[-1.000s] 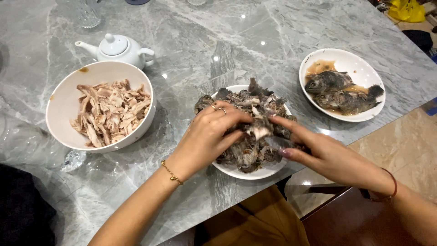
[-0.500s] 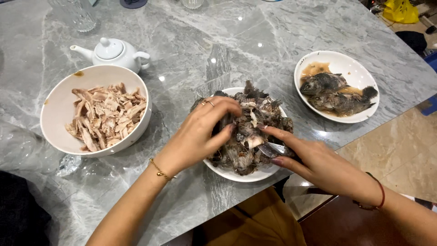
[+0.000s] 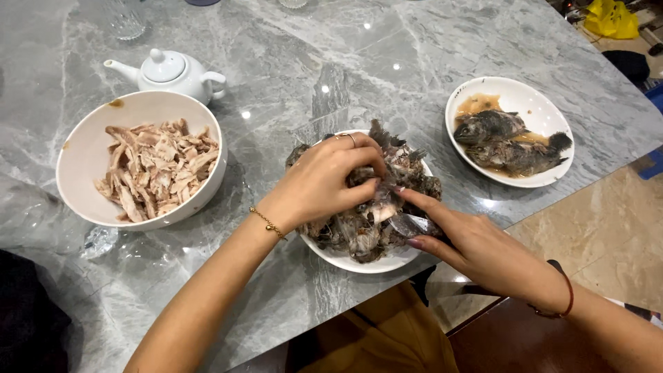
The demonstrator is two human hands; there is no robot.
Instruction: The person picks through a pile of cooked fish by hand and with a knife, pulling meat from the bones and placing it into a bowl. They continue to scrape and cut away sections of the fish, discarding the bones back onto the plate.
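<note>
Both hands are in the plate (image 3: pixel 345 260) of fish scraps (image 3: pixel 366 228) at the table's near edge: the left hand (image 3: pixel 324 181) curls closed around a piece, the right hand (image 3: pixel 476 247) pinches the heap with narrowed fingers

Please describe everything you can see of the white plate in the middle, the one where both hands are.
The middle plate is round, white and glossy, probably ceramic. It sits flat on the grey marble table near its front edge. A heap of dark fish scraps, skin, fins and bones, covers most of it, so only the near rim shows clearly. The left hand presses into the heap from above; the right hand reaches in from the side, its fingers on the scraps.
</note>
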